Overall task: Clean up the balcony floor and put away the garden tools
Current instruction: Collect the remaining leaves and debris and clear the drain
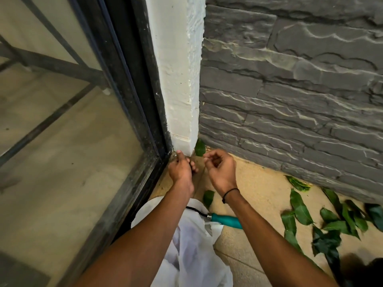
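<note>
Head view: a person is reaching both hands into the balcony corner to gather leaf litter.

Left hand [179, 168] is curling at the pillar's foot, contents unclear; right hand [220, 170] is hanging loosely curled, seemingly empty. One leaf [200, 147] is lying just beyond its fingertips; pinching it cleanly seems best, the white bag [192, 249] waiting behind the wrists.

Left hand [179, 169], right hand [220, 170]: fingers curled
</note>
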